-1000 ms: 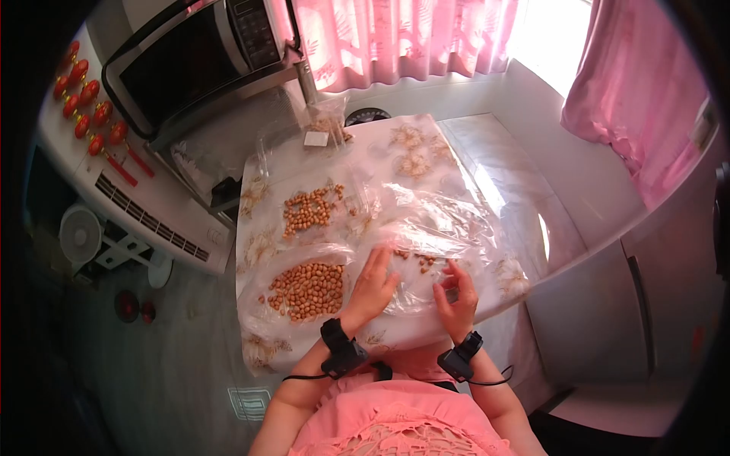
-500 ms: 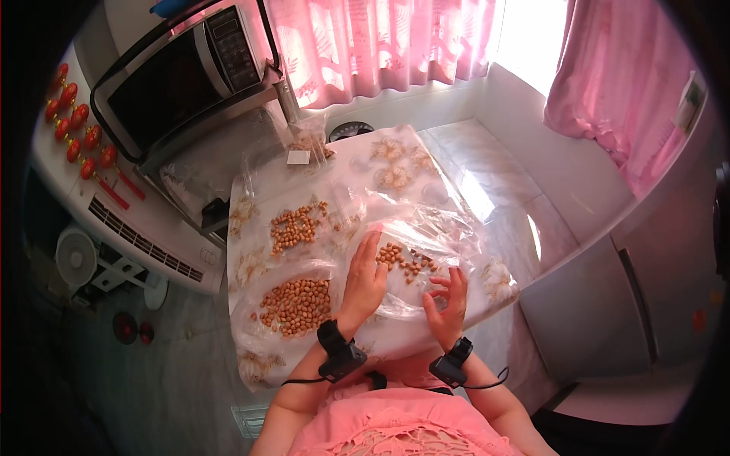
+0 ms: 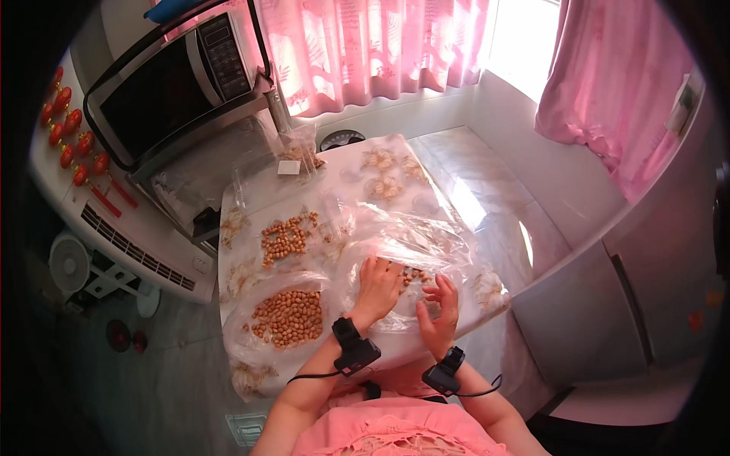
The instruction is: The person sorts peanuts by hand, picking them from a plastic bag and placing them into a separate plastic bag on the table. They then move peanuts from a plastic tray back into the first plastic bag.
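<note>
My left hand (image 3: 379,290) lies palm down over small round brown nuts (image 3: 413,275) on a clear plastic bag (image 3: 414,228), its fingers outstretched and covering part of the pile. Whether any nut sits under its fingertips is hidden. At the right side of the same bag, my right hand (image 3: 439,313) is held with fingers apart and slightly curled, nothing visible in it. Left of my left hand, a larger heap of the nuts (image 3: 293,315) rests on another clear plastic bag (image 3: 255,292). Farther back is a smaller group of nuts (image 3: 285,239) on the flowered tablecloth (image 3: 236,277).
A plastic bag with nuts and a white label (image 3: 289,167) stands at the table's back left. Beyond it is a microwave (image 3: 163,87) on a metal stand. A grey refrigerator (image 3: 578,304) is to the right, and a white fan (image 3: 70,262) to the left.
My left hand has turned from edge-on to palm down and moved right, over the nuts on the bag. My right hand stays near the bag's right side. The view has shifted slightly.
</note>
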The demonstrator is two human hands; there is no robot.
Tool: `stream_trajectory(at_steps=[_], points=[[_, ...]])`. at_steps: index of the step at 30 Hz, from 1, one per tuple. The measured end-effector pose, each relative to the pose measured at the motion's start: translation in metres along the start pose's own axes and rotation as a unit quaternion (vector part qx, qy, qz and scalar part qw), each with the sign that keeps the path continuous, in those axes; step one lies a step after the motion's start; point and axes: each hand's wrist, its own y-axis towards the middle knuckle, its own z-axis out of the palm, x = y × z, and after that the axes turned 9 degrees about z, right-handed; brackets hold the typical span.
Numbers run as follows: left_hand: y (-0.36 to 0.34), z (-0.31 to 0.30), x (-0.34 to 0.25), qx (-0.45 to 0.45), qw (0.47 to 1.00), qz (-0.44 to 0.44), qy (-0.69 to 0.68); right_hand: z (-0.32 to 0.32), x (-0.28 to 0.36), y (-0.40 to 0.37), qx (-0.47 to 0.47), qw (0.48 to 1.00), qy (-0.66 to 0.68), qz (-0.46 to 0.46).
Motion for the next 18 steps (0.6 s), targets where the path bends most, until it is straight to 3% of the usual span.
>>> stream_trajectory(at_steps=[4,6,9,16,18], points=[[0.008,0.031,0.014,0.028,0.999,0.030,0.013,0.001,0.003,0.001,-0.012,1.000,-0.014,0.002],[0.012,0.038,0.011,-0.017,0.994,0.096,0.058,0.001,0.004,0.001,-0.015,1.000,-0.013,0.004],[0.019,0.044,0.012,0.042,0.996,0.076,-0.007,0.002,0.001,0.001,-0.019,1.000,-0.006,0.007],[0.003,0.014,0.007,-0.008,0.993,0.121,-0.011,0.001,0.002,0.000,-0.022,1.000,-0.004,0.013],[0.000,-0.002,0.003,-0.012,0.998,0.051,-0.037,0.001,0.002,0.000,-0.019,1.000,0.002,0.014]])
